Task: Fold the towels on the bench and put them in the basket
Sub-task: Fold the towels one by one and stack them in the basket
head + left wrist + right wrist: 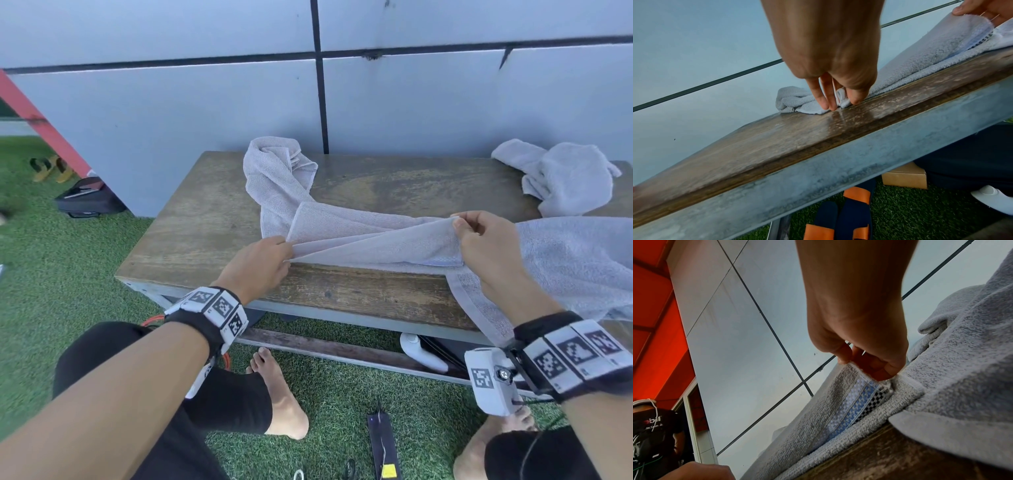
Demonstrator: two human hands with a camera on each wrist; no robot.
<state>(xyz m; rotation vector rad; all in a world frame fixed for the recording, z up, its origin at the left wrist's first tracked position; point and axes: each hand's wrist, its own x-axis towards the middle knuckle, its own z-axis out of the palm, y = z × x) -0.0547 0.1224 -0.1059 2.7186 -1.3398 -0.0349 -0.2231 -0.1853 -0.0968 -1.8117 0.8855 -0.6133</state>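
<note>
A long grey towel [370,240] lies stretched along the wooden bench [205,233], its far end bunched near the wall and its right part hanging over the front edge. My left hand [274,260] pinches a fold of it at the bench's front; the fingertips [828,104] press cloth [910,68] to the wood. My right hand [479,236] pinches the towel's hem, lifted slightly; the hem [857,402] shows a blue and checked band. A second grey towel [561,178] lies crumpled at the back right. No basket is in view.
A grey panelled wall [205,102] stands right behind the bench. Green turf [51,274] covers the ground, with my bare feet [284,401] on it. Sandals [849,216], a cardboard box [904,178] and a white object [421,353] lie under the bench. A black bag [89,202] sits at left.
</note>
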